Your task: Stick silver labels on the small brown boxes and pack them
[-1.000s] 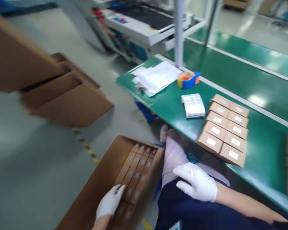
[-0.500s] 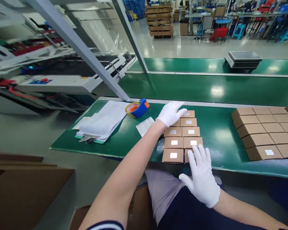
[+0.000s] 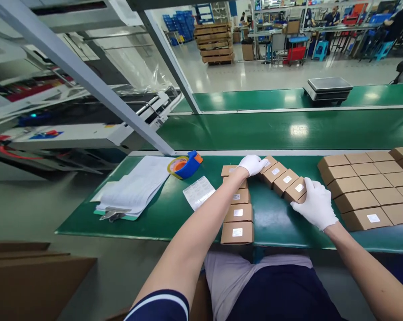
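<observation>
Between my two white-gloved hands runs a slanted row of small brown cardboard boxes (image 3: pixel 281 179), each with a white label. My left hand (image 3: pixel 253 165) grips the far end of this row, and my right hand (image 3: pixel 317 204) is closed against the near end. Whether the row is raised or rests on the table cannot be made out. Left of it, a column of similar labelled boxes (image 3: pixel 238 222) stands on the green table (image 3: pixel 275 229), partly hidden by my left forearm.
A block of brown boxes (image 3: pixel 375 183) stands at the right. Leftward lie a printed paper sheet (image 3: pixel 198 192), a blue tape dispenser (image 3: pixel 191 166) and a clipboard with papers (image 3: pixel 137 187). Grey posts (image 3: pixel 169 58) rise behind; a scale (image 3: pixel 328 87) sits farther back.
One row of boxes has left the paired columns and moved right, turning diagonal. My right hand, formerly spread by the near boxes, now holds the row's near end; my left moved right with it.
</observation>
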Available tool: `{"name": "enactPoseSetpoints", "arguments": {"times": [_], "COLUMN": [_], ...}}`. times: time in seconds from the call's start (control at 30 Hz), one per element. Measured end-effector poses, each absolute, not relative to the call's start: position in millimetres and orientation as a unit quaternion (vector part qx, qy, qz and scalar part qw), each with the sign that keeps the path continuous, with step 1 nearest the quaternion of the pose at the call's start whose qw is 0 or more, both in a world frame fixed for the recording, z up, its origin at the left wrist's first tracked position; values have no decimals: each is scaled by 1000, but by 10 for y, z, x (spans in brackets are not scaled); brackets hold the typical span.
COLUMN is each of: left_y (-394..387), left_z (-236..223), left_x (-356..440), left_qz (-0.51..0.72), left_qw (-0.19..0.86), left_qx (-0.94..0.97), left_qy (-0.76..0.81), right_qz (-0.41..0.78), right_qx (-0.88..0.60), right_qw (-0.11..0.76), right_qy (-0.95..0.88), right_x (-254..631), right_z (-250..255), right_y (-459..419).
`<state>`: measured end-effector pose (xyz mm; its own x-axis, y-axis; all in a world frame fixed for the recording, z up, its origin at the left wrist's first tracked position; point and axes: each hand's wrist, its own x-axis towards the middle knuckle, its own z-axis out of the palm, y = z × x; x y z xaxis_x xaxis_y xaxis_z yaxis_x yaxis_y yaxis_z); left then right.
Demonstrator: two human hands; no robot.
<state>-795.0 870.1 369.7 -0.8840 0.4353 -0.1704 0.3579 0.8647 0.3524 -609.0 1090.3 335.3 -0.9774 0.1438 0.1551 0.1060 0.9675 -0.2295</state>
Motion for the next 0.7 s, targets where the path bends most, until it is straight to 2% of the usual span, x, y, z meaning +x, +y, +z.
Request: {"name": "enactPoseSetpoints", "arguments": {"times": [0.17,0.27,0.37,0.43,0.5,0.6,0.7], "left_y": [8437,7742,6961,6525,6146,5640,5284], "left_z": [4446,4983,5210,5118,4854,4277,3675], "left_x": [-7517,-6853,-5887,-5210,-4600,-3848,-3301], "left_qz": [260,461,620,662,645,537,427], "left_qw": [-3,-136,-171,-231,-335,-476,-508], "left_qx": [183,173,143,61,-60,-250,-420], "left_qy": [948,860,753,711,684,651,620], "right_qz": [115,137,184,234,291,362,380], "right_qx": [9,76,139,225,337,469,526], "right_qw": [235,304,315,295,246,128,-26], "right_qy": [-965,-940,-921,-899,-861,-796,-761], "right_x": [-5923,-5712,-5512,-5408,-5299,-5045,-4712], "right_z": [3877,4302,4533,4501,4309,3767,3065], "right_y": [10890,10554,9944,9396,8751,7757,7043]}}
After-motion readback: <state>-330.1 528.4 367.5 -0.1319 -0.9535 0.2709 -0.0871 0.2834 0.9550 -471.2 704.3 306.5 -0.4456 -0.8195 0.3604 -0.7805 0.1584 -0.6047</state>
